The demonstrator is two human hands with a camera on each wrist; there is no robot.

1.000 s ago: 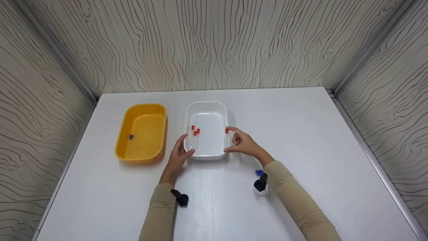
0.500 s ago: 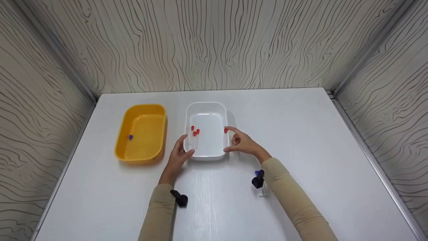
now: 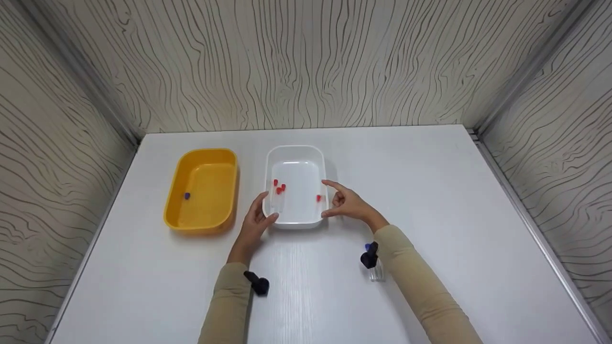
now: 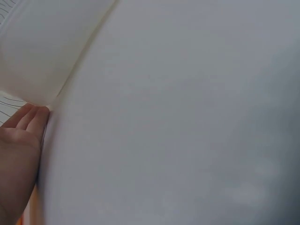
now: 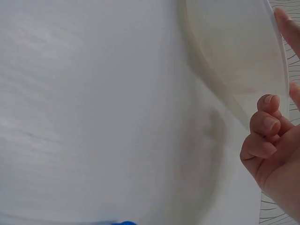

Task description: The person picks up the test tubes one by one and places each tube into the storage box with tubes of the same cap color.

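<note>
A white tray (image 3: pixel 297 221) stands between the hands. Three red-capped clear tubes (image 3: pixel 278 191) lie inside at its left, and another red-capped tube (image 3: pixel 319 198) lies along its right wall. My right hand (image 3: pixel 353 205) is at the right rim, thumb and forefinger spread apart with nothing between them; the other fingers (image 5: pixel 268 124) are bent in the right wrist view. At the front left corner rests my left hand (image 3: pixel 253 227), its thumb and forefinger spread along the rim. Straight fingers (image 4: pixel 33 117) lie against the tray's outer wall (image 4: pixel 47 51) in the left wrist view.
To the left stands a yellow tray (image 3: pixel 205 227) with one blue-capped tube (image 3: pixel 187 196) inside. Several blue-capped tubes (image 3: pixel 376 273) lie on the white table (image 3: pixel 306 301) beneath the right forearm, partly hidden by the black wrist camera (image 3: pixel 369 258). Patterned panels (image 3: pixel 296 67) enclose the table.
My right hand lowered a red-capped tube inside the white tray's right side and let it go; the tube dropped toward the near end. The left hand has stayed in place.
</note>
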